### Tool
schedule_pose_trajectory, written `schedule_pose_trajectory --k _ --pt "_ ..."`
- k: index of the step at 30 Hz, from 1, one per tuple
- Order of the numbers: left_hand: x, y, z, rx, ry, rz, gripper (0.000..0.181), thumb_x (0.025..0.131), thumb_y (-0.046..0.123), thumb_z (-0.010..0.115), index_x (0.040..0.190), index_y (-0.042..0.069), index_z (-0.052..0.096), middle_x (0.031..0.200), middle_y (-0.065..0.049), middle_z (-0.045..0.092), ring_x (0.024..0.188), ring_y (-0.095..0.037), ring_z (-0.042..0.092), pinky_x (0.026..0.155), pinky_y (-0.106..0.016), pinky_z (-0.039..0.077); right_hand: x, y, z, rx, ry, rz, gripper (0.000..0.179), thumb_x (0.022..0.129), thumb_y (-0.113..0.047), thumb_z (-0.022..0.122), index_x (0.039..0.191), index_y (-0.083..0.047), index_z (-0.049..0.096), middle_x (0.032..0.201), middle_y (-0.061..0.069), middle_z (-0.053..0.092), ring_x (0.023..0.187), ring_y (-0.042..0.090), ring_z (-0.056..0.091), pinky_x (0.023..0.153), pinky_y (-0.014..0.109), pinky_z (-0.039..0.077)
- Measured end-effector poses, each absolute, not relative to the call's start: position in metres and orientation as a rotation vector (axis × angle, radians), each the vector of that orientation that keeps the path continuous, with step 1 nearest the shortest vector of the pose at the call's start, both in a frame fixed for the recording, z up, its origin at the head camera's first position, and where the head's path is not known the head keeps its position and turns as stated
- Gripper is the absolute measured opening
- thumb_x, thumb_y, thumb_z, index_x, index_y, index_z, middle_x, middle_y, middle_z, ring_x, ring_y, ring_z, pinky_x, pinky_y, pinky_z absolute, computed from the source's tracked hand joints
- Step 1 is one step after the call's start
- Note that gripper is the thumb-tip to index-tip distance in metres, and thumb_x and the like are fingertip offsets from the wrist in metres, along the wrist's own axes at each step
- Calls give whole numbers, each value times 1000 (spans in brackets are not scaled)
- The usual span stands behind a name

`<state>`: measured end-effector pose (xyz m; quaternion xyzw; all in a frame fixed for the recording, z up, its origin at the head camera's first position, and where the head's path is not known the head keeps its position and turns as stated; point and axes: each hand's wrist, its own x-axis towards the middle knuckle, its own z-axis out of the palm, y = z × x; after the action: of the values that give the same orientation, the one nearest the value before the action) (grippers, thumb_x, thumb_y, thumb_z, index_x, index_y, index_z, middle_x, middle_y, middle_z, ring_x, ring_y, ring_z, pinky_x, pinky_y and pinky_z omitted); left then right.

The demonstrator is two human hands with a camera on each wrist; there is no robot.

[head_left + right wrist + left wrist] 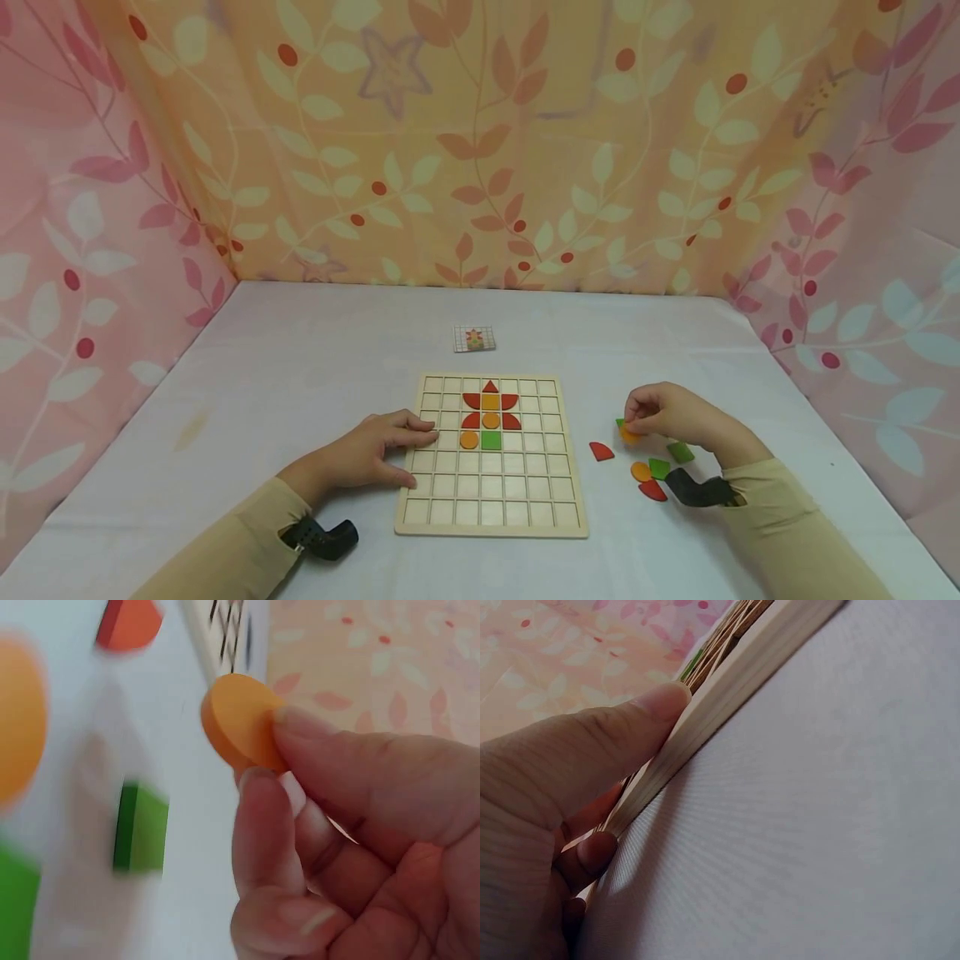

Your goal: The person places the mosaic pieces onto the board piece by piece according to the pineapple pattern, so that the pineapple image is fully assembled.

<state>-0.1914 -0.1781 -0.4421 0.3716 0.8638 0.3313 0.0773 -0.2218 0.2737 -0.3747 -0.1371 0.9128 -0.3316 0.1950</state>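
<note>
My right hand (678, 418) pinches an orange round disc (238, 718) between thumb and fingers, to the right of the board. Under my left hand (366, 452) lies the left edge of a wooden grid board (491, 489); the fingers rest there, and the thumb (656, 705) touches the rim in the left wrist view. On the board, a figure is laid out from a red triangle (491, 387), an orange square (491, 402), red quarter-circles (471, 402), orange discs (468, 440) and a green square (491, 440).
Loose pieces lie right of the board: a red quarter-circle (601, 451), another red piece (652, 491), an orange disc (641, 472) and green squares (681, 452). A small pattern card (474, 338) lies behind the board. Patterned curtains (480, 167) surround the white table (315, 333).
</note>
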Motion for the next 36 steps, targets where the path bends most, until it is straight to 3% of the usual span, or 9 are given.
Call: schedule_pose_trajectory --k 5,13,20,31,36 --pt "-191 -178 -442 1110 2588 992 67 71 48 72 129 20 55 130 9 46 125 -14 37 89 -43 25 -224 255 -376 -437 2498 -1040 15 80 -18 70 82 -6 60 73 6 59 65 24 50 55 30 42" --pt "-192 -178 -442 1128 2590 989 66 71 48 72 128 19 55 130 6 46 124 -15 38 89 -43 25 -229 220 -377 -447 2438 -1088 13 81 -15 69 82 -6 60 69 3 58 57 17 48 50 30 40" --pt "-192 -178 -443 1131 2596 984 66 71 49 71 129 20 55 130 6 46 125 -15 38 88 -42 25 -232 187 -382 -498 2427 -1103 12 80 -16 70 80 -8 61 70 3 58 61 18 52 57 33 46" --pt "-192 -178 -445 1145 2594 1003 67 71 48 71 129 19 55 129 7 47 124 -15 39 88 -42 26 -236 150 -394 -624 2527 -1017 10 80 -14 70 76 -14 61 71 -2 55 69 16 50 66 32 39" --pt "-192 -178 -444 1134 2604 989 67 71 49 71 129 20 55 129 7 47 123 -15 39 87 -42 27 -236 141 -399 -626 2513 -1022 11 79 -12 70 75 -13 60 71 -2 57 66 15 52 64 31 42"
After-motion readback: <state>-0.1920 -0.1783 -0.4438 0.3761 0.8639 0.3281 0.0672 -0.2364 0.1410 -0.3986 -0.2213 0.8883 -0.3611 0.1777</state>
